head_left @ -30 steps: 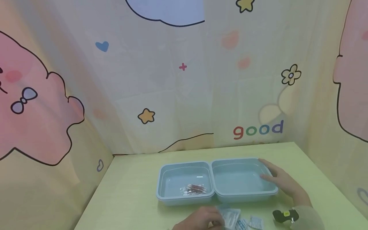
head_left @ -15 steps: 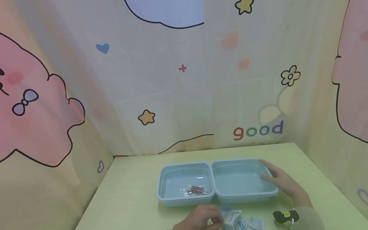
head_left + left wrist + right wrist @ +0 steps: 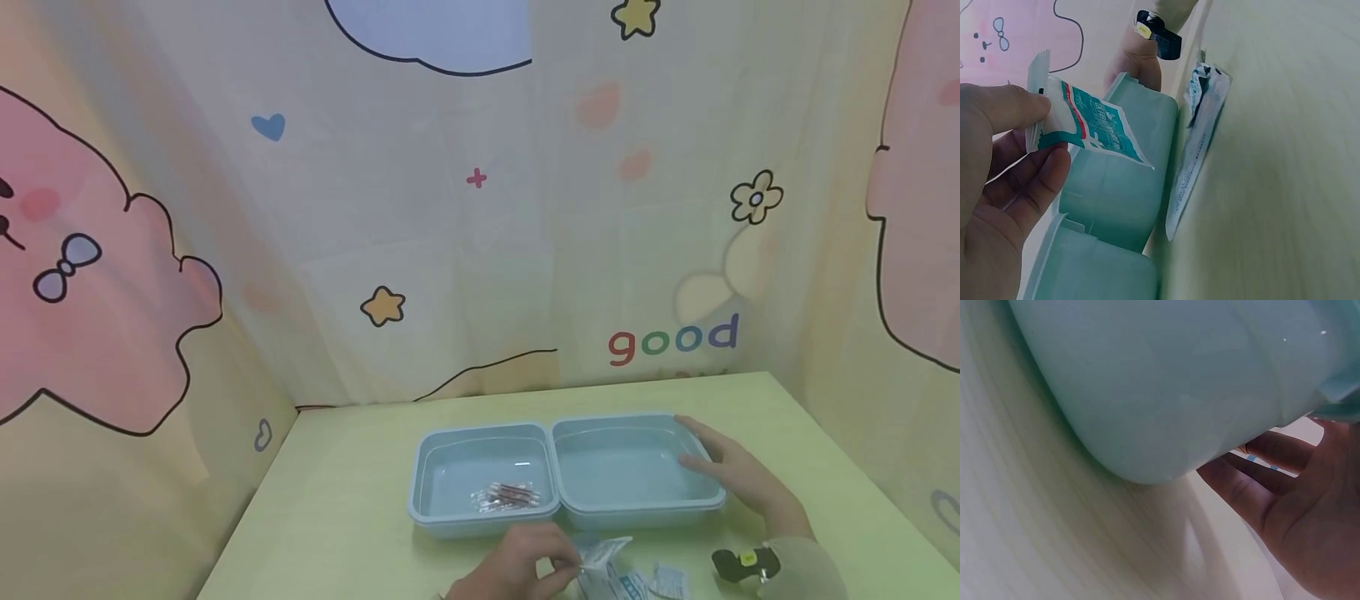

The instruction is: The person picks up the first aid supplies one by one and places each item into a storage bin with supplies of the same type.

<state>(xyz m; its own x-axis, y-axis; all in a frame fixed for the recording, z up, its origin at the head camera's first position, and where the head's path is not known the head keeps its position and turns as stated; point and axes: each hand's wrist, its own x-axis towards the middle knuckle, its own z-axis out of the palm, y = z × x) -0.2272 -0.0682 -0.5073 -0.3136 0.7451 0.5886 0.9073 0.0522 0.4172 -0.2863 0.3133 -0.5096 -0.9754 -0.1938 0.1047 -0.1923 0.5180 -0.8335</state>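
My left hand (image 3: 521, 562) pinches the crimped end of a small white-and-teal sachet (image 3: 1094, 122) with a red stripe. In the head view this sachet stands tilted above the table, just in front of the pale blue bins. My right hand (image 3: 742, 475) holds the right rim of the right bin (image 3: 637, 505), thumb over the inside and fingers along the outer wall. The right wrist view shows fingers (image 3: 1241, 487) against that wall. Inside the left bin (image 3: 483, 525) lie several thin brown-and-white sticks in clear wrappers (image 3: 506, 496).
On the table (image 3: 337, 483), near its front, lie a blue-printed packet (image 3: 633, 585) and a paler packet (image 3: 670, 581). The two bins stand side by side. Printed curtains (image 3: 480, 250) enclose the table at the back and sides.
My left hand has risen slightly and moved forward, lifting the sachet with it. The right hand and both bins have stayed put.
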